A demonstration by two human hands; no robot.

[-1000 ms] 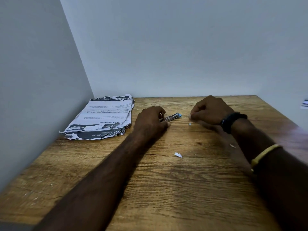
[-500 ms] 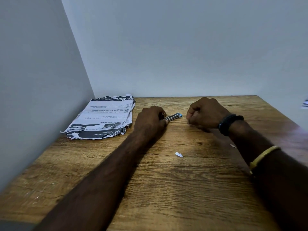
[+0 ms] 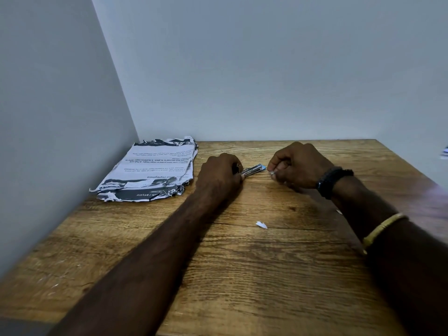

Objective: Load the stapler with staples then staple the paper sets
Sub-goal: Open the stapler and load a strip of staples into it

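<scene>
My left hand (image 3: 219, 175) grips the stapler (image 3: 253, 169); my right hand (image 3: 298, 166) pinches what look like staples (image 3: 273, 171). Loading looks unfinished; the paper sets (image 3: 150, 170) lie unstapled.

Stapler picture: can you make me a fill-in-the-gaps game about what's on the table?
1. The left hand grips the metal ____.
2. The torn printed papers lie to the ____ of that hand.
3. The black wristband is on the ____ arm.
4. A white paper scrap lies on the wooden ____.
Missing words: stapler, left, right, table.
</scene>
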